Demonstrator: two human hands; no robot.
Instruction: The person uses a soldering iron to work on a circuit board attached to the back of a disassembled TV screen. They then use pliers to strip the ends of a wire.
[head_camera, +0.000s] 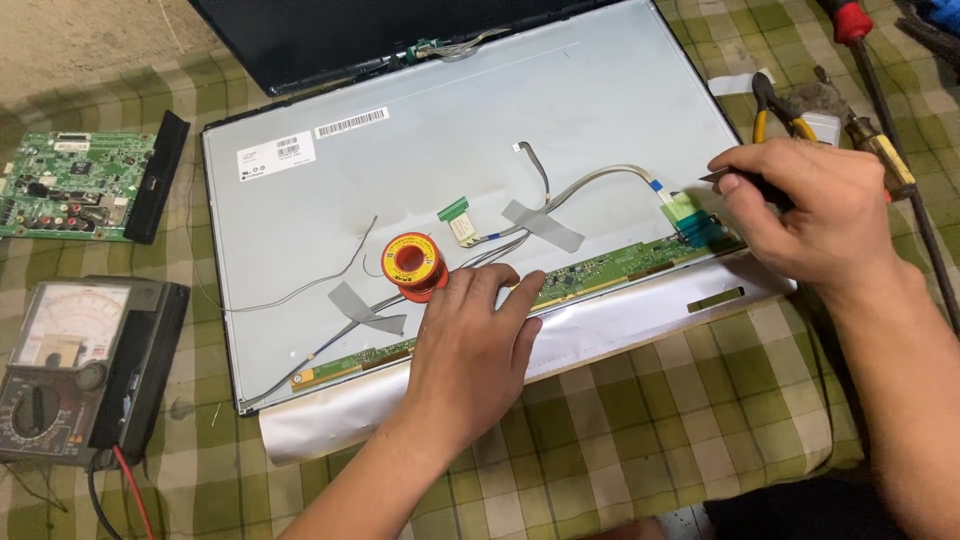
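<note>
An electronics repair spot: multimeter (70, 370), circuit board (75, 187), solder spool (414, 265).

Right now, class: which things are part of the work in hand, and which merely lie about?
In use:
left hand pressing the long green circuit strip
right hand holding a thin dark tool
display panel

Lying about:
solder spool
analog multimeter
green circuit board
yellow-handled pliers
red-handled screwdriver
</note>
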